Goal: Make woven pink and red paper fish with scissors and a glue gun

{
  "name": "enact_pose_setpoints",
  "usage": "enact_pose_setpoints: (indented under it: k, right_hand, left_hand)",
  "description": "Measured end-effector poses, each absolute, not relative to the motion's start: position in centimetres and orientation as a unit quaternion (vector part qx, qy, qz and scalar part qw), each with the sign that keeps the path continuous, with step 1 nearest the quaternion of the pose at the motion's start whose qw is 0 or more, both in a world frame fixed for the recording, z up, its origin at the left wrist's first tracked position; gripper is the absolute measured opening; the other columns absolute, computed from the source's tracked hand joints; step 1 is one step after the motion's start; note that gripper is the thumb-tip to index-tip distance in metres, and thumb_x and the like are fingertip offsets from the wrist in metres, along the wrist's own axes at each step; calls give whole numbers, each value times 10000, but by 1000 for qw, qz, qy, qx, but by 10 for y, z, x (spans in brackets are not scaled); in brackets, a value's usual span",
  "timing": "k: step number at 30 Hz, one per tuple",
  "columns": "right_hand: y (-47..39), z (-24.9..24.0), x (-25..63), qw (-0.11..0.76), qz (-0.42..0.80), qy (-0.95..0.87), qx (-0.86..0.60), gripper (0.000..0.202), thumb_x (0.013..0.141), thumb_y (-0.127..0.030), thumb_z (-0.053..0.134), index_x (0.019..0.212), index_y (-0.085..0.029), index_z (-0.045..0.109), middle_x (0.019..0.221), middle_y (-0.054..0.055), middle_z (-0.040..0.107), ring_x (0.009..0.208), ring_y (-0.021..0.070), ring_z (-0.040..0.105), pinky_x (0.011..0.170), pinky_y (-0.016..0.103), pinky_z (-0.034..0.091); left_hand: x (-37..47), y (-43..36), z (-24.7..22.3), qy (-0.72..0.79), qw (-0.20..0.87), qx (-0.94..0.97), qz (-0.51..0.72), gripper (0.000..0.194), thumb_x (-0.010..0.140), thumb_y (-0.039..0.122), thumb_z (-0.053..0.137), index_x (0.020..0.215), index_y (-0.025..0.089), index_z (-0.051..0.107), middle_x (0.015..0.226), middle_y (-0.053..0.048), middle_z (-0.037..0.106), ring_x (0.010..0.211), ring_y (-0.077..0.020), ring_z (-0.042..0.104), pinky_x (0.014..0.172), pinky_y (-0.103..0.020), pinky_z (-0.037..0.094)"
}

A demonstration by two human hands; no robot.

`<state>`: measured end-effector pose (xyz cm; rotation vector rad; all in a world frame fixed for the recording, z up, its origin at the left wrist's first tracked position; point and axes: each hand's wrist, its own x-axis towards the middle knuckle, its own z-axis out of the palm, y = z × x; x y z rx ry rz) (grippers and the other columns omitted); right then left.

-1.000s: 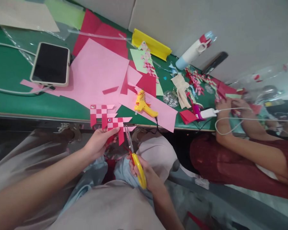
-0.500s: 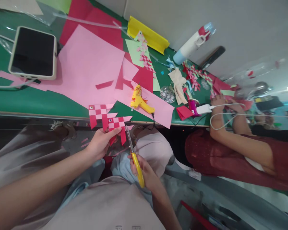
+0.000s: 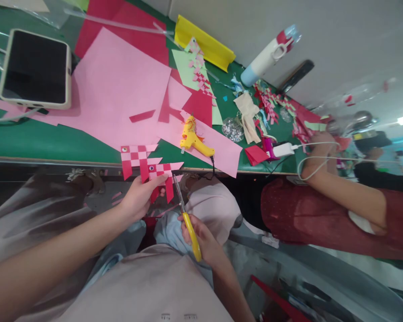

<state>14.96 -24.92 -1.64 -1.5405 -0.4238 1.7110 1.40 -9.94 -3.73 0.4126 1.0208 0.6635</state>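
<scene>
My left hand (image 3: 141, 196) pinches a woven paper fish (image 3: 160, 170) in red and pink checks, with an eye stuck on and strips hanging from it. It is held just off the table's front edge. Yellow-handled scissors (image 3: 191, 235) are gripped in my right hand (image 3: 201, 239), their blades pointing up beside the fish's tail strips. Whether the blades touch the paper I cannot tell. Behind the held fish, a second woven paper fish (image 3: 134, 155) overhangs the table edge.
A yellow glue gun (image 3: 196, 142) lies on pink paper (image 3: 121, 80). On the green table (image 3: 87, 144) are a phone (image 3: 36, 67), a bag of small eyes (image 3: 233, 129), a bottle (image 3: 263, 60) and a white plug (image 3: 284, 150). At right, a co-worker's arm (image 3: 349, 192) reaches over the table.
The view has shifted slightly, so the table things sit a little further left and up. My hands keep nearly the same hold. The co-worker's hand has moved right.
</scene>
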Motion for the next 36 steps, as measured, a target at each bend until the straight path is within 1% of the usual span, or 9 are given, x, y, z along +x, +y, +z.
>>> enact_pose_setpoints:
  k: [4, 7, 10, 14, 17, 21, 27, 31, 36]
  right_hand:
    - [-251, -17, 150, 392, 668, -163, -611, 532, 657, -552, 786, 987, -191, 578, 692, -56, 439, 565, 60, 350, 534, 240, 254]
    - [-255, -21, 151, 404, 679, -155, -594, 544, 686, -589, 755, 1014, -191, 584, 683, -54, 434, 560, 63, 339, 539, 251, 241]
    - [-257, -28, 152, 404, 692, -140, -582, 515, 713, -557, 753, 1034, -195, 578, 681, -51, 444, 547, 63, 328, 531, 255, 221]
    - [-254, -29, 152, 403, 695, -132, -581, 503, 700, -528, 766, 1027, -201, 570, 680, -56, 440, 546, 64, 336, 530, 250, 229]
    - [-250, -24, 150, 404, 689, -137, -586, 498, 692, -525, 770, 1018, -205, 572, 676, -63, 422, 547, 65, 322, 529, 250, 231]
    - [-249, -20, 149, 403, 682, -143, -593, 560, 658, -589, 770, 1015, -204, 576, 690, -58, 421, 570, 73, 340, 539, 251, 249]
    - [-252, -20, 149, 398, 679, -129, -604, 457, 719, -512, 770, 1022, -215, 602, 694, -47, 433, 585, 87, 360, 554, 261, 256]
    - [-251, -17, 148, 390, 670, -132, -617, 469, 701, -533, 775, 1012, -222, 611, 694, -39, 436, 587, 99, 366, 557, 274, 263]
    - [-251, -15, 148, 389, 675, -128, -613, 459, 727, -535, 748, 1019, -213, 599, 713, -35, 440, 587, 92, 368, 549, 264, 262]
  left_hand:
    - [17, -104, -36, 470, 793, 195, 336, 361, 573, 328, 870, 801, 120, 683, 709, 2, 671, 564, -75, 563, 538, -194, 485]
    - [19, -106, -36, 478, 788, 206, 328, 378, 567, 355, 870, 797, 120, 683, 698, 1, 669, 557, -79, 560, 529, -196, 476]
    - [21, -108, -35, 487, 783, 216, 321, 378, 556, 373, 869, 756, 122, 670, 641, 16, 644, 509, -67, 520, 497, -194, 449]
    - [23, -109, -32, 488, 781, 214, 324, 368, 552, 367, 866, 743, 130, 659, 635, 20, 639, 505, -72, 517, 506, -209, 453]
    - [24, -109, -32, 495, 777, 220, 321, 355, 571, 371, 857, 745, 133, 659, 634, 19, 641, 505, -74, 519, 507, -211, 451]
    - [23, -110, -32, 501, 773, 231, 313, 337, 588, 375, 845, 750, 145, 661, 636, 19, 647, 506, -83, 535, 491, -211, 447]
    - [22, -109, -30, 508, 769, 244, 303, 341, 590, 396, 840, 717, 154, 636, 599, 28, 619, 487, -81, 523, 463, -204, 431]
    - [22, -109, -29, 509, 769, 248, 298, 341, 611, 414, 827, 714, 162, 621, 561, 39, 590, 462, -84, 509, 433, -207, 413]
    - [23, -110, -29, 515, 764, 254, 294, 320, 647, 395, 809, 706, 167, 593, 562, 43, 577, 447, -70, 485, 430, -198, 402]
